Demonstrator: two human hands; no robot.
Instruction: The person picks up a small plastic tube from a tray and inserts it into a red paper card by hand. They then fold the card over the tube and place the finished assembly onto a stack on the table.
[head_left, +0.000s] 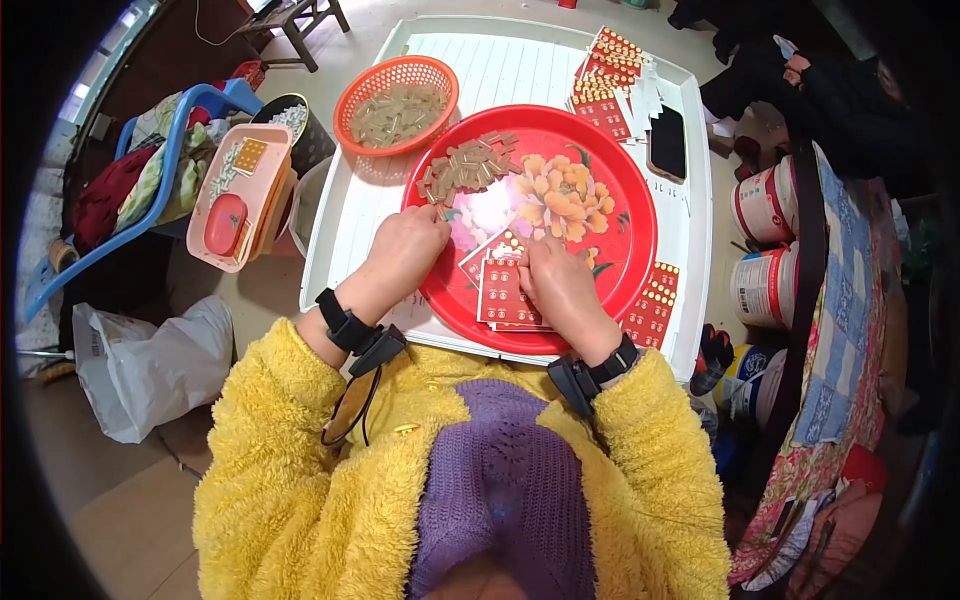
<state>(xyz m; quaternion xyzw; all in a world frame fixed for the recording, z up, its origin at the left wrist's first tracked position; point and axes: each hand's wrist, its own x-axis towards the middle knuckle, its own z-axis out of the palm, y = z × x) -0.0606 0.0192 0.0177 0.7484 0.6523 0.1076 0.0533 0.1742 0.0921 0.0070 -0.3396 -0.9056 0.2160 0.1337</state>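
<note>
On a round red tray (630, 225) with a printed flower lies a loose pile of small clear tubes (469, 166). My left hand (409, 244) is at the near edge of that pile, its fingers drawn together; whether a tube is pinched between the fingertips cannot be made out. A stack of red printed cards (501, 289) rests at the tray's near side, and a tilted card (491, 251) with gold round pieces lies just behind it. Curled over the stack's right edge is my right hand (559, 281). Its fingertips are hidden, so its grip is unclear.
An orange mesh basket (396, 139) of similar tubes stands behind the tray on the white table (480, 64). More red cards (604, 82) and a phone (667, 144) lie at the right. Left of the table is a pink bin (202, 217). Another person (832, 105) is at the right.
</note>
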